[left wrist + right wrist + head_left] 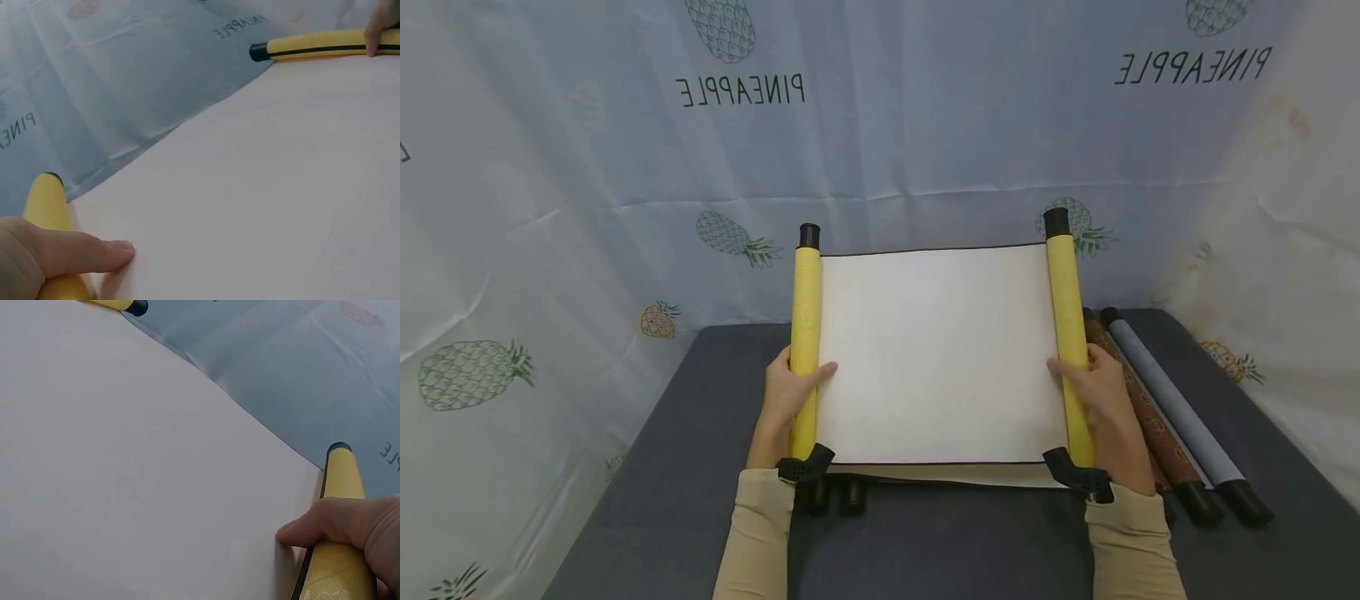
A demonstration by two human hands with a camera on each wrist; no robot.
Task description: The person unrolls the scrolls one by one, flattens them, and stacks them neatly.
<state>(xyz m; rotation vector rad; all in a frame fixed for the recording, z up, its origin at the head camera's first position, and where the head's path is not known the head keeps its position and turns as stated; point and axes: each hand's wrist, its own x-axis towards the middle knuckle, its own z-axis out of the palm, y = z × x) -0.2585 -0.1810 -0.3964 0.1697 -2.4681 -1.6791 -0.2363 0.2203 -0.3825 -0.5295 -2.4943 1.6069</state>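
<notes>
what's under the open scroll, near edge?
Below the white scroll sheet, two dark roller ends stick out onto the grey table by the left hand. A pale strip shows along the near edge. The rest is covered.

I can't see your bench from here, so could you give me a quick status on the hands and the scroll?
Left hand grips left yellow roll; right hand grips right yellow roll. White sheet spread flat between. Spare scrolls beside right hand, not obstructing.

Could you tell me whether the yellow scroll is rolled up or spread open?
Spread open: the left hand and right hand grip its rolled ends apart, with the blank white sheet stretched between.
</notes>
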